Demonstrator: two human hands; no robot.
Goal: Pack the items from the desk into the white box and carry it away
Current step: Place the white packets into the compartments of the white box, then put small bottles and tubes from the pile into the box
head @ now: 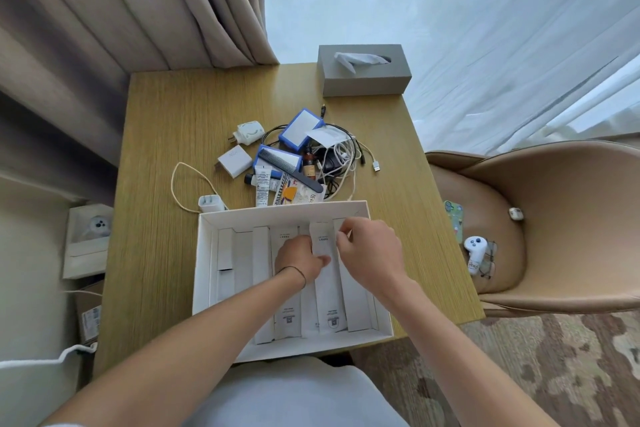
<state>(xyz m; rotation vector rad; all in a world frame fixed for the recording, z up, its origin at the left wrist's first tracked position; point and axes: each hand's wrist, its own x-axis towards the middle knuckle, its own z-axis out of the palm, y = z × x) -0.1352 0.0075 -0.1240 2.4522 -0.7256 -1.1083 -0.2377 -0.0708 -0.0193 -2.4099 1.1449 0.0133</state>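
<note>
Hands are kept inside the white box (207, 253) on the desk (156, 149). One long white packet (323, 274) is pinched by the left hand (299, 260) and right hand (370, 250), likely to lay it flat. Items (287, 156) are still piled behind the box.

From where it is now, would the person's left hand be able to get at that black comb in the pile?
Probably yes, once it lets go. The black comb lies exposed atop the pile just beyond the white box, but the left hand is busy holding a white packet inside it.
</note>
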